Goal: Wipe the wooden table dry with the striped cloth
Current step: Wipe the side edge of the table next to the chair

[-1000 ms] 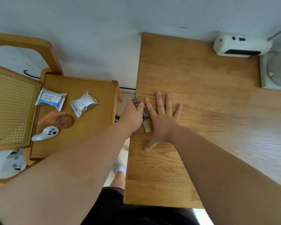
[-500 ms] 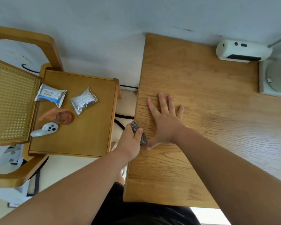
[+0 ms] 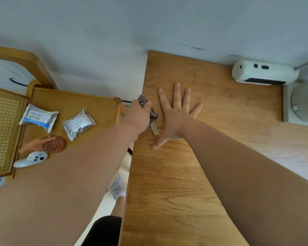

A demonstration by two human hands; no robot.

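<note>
One flat hand [image 3: 176,118], one clutching cloth [image 3: 150,110]

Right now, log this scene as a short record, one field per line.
left hand: closed around the striped cloth, at the left edge of the wooden table
right hand: flat, fingers spread, palm down on the table beside the cloth
table back right: white device
side table: two foil packets, white controller, brown object
</note>
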